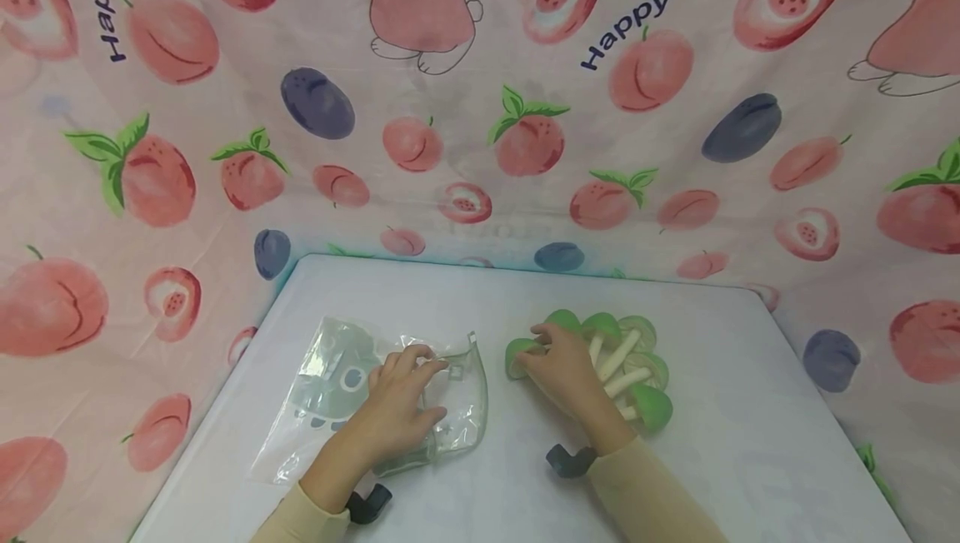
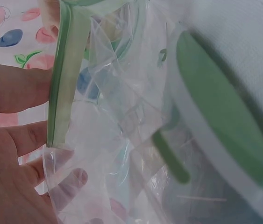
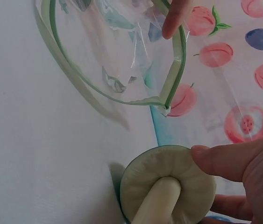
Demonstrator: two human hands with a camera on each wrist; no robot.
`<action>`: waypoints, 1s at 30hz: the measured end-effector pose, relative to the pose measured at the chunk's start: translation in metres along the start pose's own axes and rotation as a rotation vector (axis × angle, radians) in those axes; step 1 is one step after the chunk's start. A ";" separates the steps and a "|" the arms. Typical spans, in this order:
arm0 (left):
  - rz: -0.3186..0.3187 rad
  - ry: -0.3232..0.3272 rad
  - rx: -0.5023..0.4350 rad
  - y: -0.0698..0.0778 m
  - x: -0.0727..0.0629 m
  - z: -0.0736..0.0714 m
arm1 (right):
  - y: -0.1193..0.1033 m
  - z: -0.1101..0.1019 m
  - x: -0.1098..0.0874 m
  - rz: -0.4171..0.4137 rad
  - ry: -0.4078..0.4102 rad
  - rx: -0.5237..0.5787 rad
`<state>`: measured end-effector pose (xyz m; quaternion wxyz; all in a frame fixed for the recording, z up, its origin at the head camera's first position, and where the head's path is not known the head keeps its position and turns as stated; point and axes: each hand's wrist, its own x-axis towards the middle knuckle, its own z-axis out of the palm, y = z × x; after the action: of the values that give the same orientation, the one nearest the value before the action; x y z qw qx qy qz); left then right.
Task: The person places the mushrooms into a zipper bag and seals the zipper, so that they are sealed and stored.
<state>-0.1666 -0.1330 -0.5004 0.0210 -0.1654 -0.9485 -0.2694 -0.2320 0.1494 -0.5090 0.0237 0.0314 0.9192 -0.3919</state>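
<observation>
A clear zip bag with a green-edged mouth stands gaping on the table. My left hand is over it, thumb and fingers spread apart against the film beside the green zip strip. Some of those fingers show through the plastic in the left wrist view. Right of the bag, my right hand pinches the cap rim of a green-capped mushroom between thumb and fingers. Its pale gills and stem face the right wrist camera. More such mushrooms lie together under and beyond that hand.
The bag's flat body, printed with a green cartoon figure, spreads leftward over the white table. A fruit-patterned curtain hangs behind and along both sides. Dark wrist-worn devices stick out below each wrist.
</observation>
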 end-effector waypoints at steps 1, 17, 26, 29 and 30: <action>0.000 -0.001 -0.002 0.000 0.000 0.000 | 0.000 0.000 0.000 -0.001 -0.002 -0.003; 0.000 -0.020 -0.029 0.001 -0.002 -0.004 | 0.000 -0.009 -0.006 0.035 -0.059 0.045; -0.010 -0.014 -0.016 0.003 -0.003 -0.004 | 0.000 -0.015 -0.008 -0.003 -0.061 0.105; -0.018 -0.020 -0.018 0.004 -0.002 -0.004 | 0.000 -0.016 -0.010 0.005 -0.068 0.158; -0.019 -0.020 -0.019 0.004 -0.002 -0.005 | 0.000 -0.016 -0.010 0.009 -0.069 0.178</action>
<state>-0.1632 -0.1327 -0.4947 0.0074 -0.1595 -0.9475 -0.2771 -0.2220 0.1604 -0.4970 0.0543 0.0238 0.8792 -0.4728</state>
